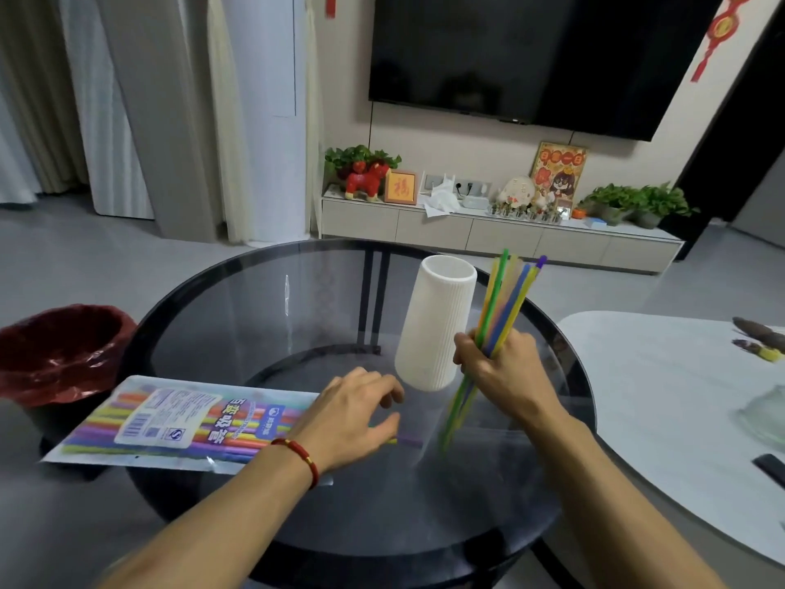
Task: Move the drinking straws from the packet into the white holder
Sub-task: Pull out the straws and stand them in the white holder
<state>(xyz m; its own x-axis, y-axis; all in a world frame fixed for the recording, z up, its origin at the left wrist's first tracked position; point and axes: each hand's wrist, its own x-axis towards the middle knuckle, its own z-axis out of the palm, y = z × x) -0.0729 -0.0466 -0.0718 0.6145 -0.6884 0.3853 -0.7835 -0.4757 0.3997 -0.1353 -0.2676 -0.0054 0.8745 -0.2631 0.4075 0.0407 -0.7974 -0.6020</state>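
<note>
My right hand (pixel 503 367) is closed in a fist around a bundle of straws (pixel 505 299): green, yellow, blue, orange, one purple tip at the top. Bundle is near upright, tilted a bit, tops fanned out above my fist, lower ends sticking out below it and blurred. The lower ends look to be just above the glass; can't tell if they touch.

White holder (pixel 437 323) stands just left of that fist, ribbed, open mouth up, wider at the top. Knuckles are right beside its wall, maybe touching, can't say. No straws visible inside it; the interior is mostly hidden from this angle.

My left hand (pixel 354 412) is half open, palm down, fingers curled loosely, thumb out. It sits over the open end of the packet (pixel 178 423), holding nothing firmly that I can see. One purple straw (pixel 408 440) lies on the glass just past my thumb. Red cord bracelet (pixel 299 454) on that wrist.

Packet lies flat on the left of the round glass table (pixel 263 316), its far end hanging past the rim, white label up, still holding many coloured straws.

Beyond the packet, on the floor: bin with a red liner (pixel 63 350). To the right, a white table (pixel 662 388) just beside the glass one.
</note>
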